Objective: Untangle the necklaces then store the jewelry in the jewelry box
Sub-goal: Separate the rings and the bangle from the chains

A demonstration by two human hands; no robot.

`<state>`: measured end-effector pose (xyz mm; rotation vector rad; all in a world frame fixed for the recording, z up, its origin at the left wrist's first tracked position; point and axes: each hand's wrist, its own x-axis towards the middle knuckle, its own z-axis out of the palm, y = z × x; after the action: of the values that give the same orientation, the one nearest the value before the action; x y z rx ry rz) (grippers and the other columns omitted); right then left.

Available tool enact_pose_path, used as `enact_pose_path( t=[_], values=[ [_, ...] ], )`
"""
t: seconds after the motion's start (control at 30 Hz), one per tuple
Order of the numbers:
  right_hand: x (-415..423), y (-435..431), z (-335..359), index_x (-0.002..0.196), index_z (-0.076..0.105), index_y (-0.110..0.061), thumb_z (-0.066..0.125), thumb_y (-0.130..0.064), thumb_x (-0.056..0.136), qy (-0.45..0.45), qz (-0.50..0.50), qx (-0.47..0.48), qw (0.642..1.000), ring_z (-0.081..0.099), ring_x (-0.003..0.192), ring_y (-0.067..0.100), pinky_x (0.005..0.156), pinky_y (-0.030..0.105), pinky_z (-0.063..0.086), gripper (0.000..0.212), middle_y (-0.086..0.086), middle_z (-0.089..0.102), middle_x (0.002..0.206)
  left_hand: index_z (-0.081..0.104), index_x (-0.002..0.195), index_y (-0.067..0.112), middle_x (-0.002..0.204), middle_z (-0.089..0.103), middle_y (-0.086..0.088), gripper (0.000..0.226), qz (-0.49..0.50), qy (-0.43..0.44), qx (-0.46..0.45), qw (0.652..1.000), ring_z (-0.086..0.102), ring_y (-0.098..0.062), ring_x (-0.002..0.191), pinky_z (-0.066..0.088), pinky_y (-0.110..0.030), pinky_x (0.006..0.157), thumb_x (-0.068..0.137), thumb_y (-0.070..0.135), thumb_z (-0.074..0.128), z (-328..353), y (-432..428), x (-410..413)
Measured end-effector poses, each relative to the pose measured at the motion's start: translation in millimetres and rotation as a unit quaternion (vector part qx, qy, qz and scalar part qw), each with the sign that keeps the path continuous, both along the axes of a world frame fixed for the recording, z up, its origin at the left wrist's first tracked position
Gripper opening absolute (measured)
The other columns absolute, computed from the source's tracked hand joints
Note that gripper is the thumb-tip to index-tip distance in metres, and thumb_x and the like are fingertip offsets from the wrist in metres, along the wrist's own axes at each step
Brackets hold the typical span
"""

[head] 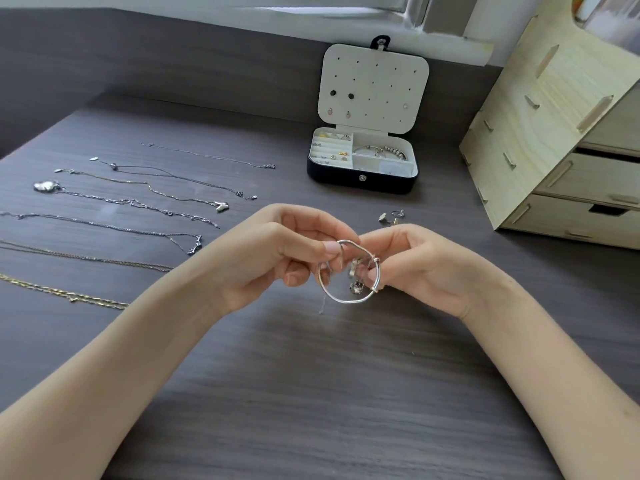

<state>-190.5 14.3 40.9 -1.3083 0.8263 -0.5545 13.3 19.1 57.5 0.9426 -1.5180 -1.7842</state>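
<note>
A silver charm bracelet (341,298) with a dark bead hangs above the table's middle. My left hand (277,251) pinches its upper left side and my right hand (412,265) pinches its right side near the clasp. A thin thread dangles from the bracelet's lower left. The jewelry box (362,178) stands open at the back, its white lid (374,88) upright with several earrings pinned in it, rings in the left compartment and a beaded bracelet (381,151) in the right one. Several necklaces (138,202) lie stretched out in rows on the left.
Small loose earrings (391,216) lie on the dark wood table (311,393) just beyond my right hand. A pale wooden drawer unit (561,140) stands at the right. A wall and window sill run behind the box.
</note>
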Motion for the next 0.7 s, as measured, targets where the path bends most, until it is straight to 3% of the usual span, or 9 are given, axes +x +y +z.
enact_pose_path(
  t=[0.1, 0.17, 0.3, 0.43, 0.6, 0.7],
  values=[
    [-3, 0, 3, 0.105, 0.071, -0.007, 0.047, 0.013, 0.062, 0.012, -0.04, -0.026, 0.999, 0.053, 0.096, 0.028, 0.09, 0.04, 0.039, 0.053, 0.009, 0.07, 0.099, 0.074, 0.077, 0.013, 0.061, 0.06, -0.005, 0.019, -0.01, 0.002, -0.002, 1.0, 0.051, -0.014, 0.051, 0.027, -0.015, 0.039, 0.069, 0.004, 0.059, 1, 1, -1],
    [-2, 1, 6, 0.101, 0.073, -0.014, 0.055, 0.013, 0.071, 0.076, -0.075, -0.099, 0.989, 0.054, 0.09, 0.023, 0.086, 0.034, 0.045, 0.044, 0.004, 0.071, 0.095, 0.074, 0.076, 0.013, 0.06, 0.06, -0.005, 0.02, -0.012, 0.002, -0.001, 1.0, 0.052, -0.014, 0.05, 0.026, -0.015, 0.039, 0.069, 0.004, 0.058, 1, 1, -1],
    [5, 4, 7, 0.085, 0.074, -0.021, 0.069, -0.006, 0.08, 0.226, -0.162, -0.275, 0.92, 0.056, 0.07, 0.013, 0.069, 0.028, 0.047, 0.016, 0.001, 0.068, 0.08, 0.075, 0.076, 0.014, 0.059, 0.059, -0.004, 0.02, -0.01, -0.002, -0.001, 1.0, 0.051, -0.013, 0.05, 0.026, -0.014, 0.039, 0.069, 0.005, 0.058, 1, 1, -1],
    [5, 5, 10, 0.08, 0.071, -0.022, 0.067, -0.014, 0.084, 0.259, -0.225, -0.352, 0.871, 0.054, 0.069, 0.0, 0.063, 0.01, 0.039, 0.01, -0.008, 0.066, 0.082, 0.075, 0.076, 0.014, 0.058, 0.059, -0.003, 0.019, -0.004, -0.013, 0.001, 1.0, 0.051, -0.013, 0.051, 0.026, -0.015, 0.039, 0.069, 0.006, 0.059, 0, 0, -1],
    [2, 9, 24, 0.081, 0.068, -0.015, 0.06, -0.011, 0.09, 0.162, -0.247, -0.267, 0.917, 0.064, 0.07, 0.004, 0.062, 0.014, 0.046, 0.013, 0.001, 0.072, 0.078, 0.074, 0.078, 0.011, 0.059, 0.06, -0.004, 0.018, 0.011, -0.036, 0.014, 0.999, 0.051, -0.013, 0.051, 0.027, -0.016, 0.039, 0.066, 0.007, 0.06, -3, -2, -1],
    [4, 12, 29, 0.084, 0.067, -0.009, 0.056, -0.006, 0.092, 0.117, -0.245, -0.263, 0.926, 0.062, 0.061, 0.012, 0.058, 0.02, 0.05, 0.014, 0.009, 0.068, 0.068, 0.075, 0.075, 0.013, 0.06, 0.061, -0.006, 0.018, 0.017, -0.052, 0.026, 0.998, 0.052, -0.014, 0.051, 0.028, -0.016, 0.039, 0.064, 0.007, 0.061, -5, -3, -2]
  ],
)
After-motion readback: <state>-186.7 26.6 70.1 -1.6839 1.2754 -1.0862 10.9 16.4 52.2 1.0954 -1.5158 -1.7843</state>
